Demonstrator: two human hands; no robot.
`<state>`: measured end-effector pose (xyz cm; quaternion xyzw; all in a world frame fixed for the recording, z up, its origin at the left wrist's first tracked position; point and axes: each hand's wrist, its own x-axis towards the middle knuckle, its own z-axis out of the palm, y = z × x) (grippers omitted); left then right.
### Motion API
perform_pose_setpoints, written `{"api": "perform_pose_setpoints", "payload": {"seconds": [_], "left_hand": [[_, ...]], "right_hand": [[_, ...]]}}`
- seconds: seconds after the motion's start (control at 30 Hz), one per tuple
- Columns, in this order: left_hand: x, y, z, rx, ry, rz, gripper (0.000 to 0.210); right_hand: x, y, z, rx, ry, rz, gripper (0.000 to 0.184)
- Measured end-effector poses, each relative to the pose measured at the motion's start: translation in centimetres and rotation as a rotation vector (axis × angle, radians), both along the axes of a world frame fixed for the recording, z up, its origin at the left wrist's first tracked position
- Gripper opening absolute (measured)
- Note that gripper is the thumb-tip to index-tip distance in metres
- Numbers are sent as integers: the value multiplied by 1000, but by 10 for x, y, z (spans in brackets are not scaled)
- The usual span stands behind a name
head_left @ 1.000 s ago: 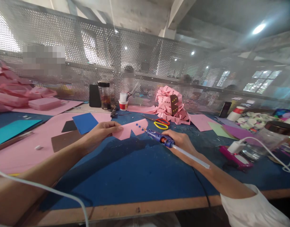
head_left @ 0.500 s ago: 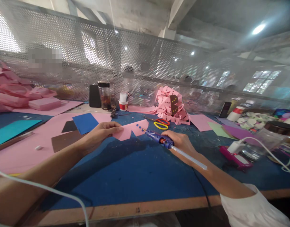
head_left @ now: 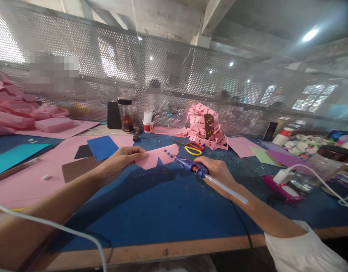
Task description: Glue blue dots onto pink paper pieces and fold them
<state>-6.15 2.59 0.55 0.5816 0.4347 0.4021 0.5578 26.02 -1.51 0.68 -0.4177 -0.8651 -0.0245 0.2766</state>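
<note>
My left hand (head_left: 131, 155) pinches the left end of a pink paper piece (head_left: 151, 158), which has a V-shaped notch in its lower edge. Small blue squares (head_left: 168, 153) sit near the paper's right end. Closed around a blue hot glue gun (head_left: 188, 164), my right hand (head_left: 216, 170) keeps its nozzle at the paper's right end, by the squares. Whether the nozzle touches the paper is hard to tell. A clear glue stick (head_left: 227, 190) sticks out of the gun's back. Beyond the gun lie scissors (head_left: 193, 149) with red and yellow handles.
A heap of dotted pink paper pieces (head_left: 201, 124) stands behind the scissors. Blue card (head_left: 102, 147) and brown card (head_left: 77, 169) lie at left. At right are a magenta power strip (head_left: 283, 190) and a lidded jar (head_left: 318, 170). White cable (head_left: 57, 225) crosses the near left.
Almost nothing differs. Both hands hold the same paper and glue gun, and the nozzle stays at the paper's right end with only a very slight shift.
</note>
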Motion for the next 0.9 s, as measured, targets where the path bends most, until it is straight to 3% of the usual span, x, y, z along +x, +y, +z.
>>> {"api": "perform_pose_setpoints", "payload": {"seconds": [0.37,0.9], "left_hand": [[0,-5,8,4,24,-9,21],[0,-2,5,12,8,8,19]], "right_hand": [[0,0,0,-8,5,4,25],[0,-2,1,-4,10,9,24]]}}
